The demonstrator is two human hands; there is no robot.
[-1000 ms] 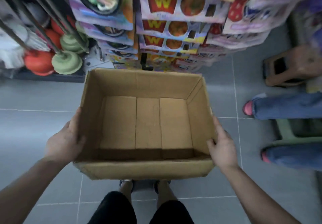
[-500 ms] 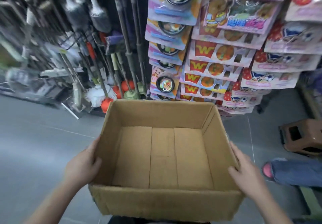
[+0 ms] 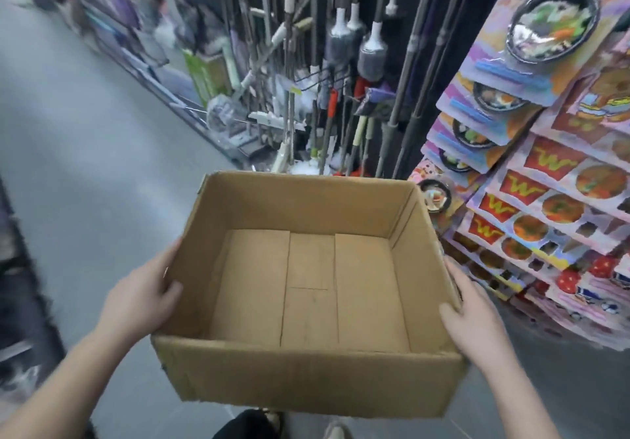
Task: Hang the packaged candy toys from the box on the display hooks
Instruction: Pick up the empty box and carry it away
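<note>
I carry an open brown cardboard box [image 3: 306, 380] in front of me, and its inside is bare. My left hand [image 3: 139, 298] grips its left wall with the thumb over the rim. My right hand [image 3: 477, 315] grips the right wall the same way. Packaged candy toys [image 3: 552, 179] hang in overlapping rows on the display at the right, close to the box's far right corner. The hooks themselves are hidden behind the packages.
Mops and brushes with long handles [image 3: 341, 63] hang and stand behind the box. A grey tiled aisle floor [image 3: 85, 165] runs off to the left, lined with blurred shelves. My feet [image 3: 334, 432] show below the box.
The box has come up off the floor in both hands and my view has swung left. The stool and another person's legs have left the view, and the mop rack fills the middle.
</note>
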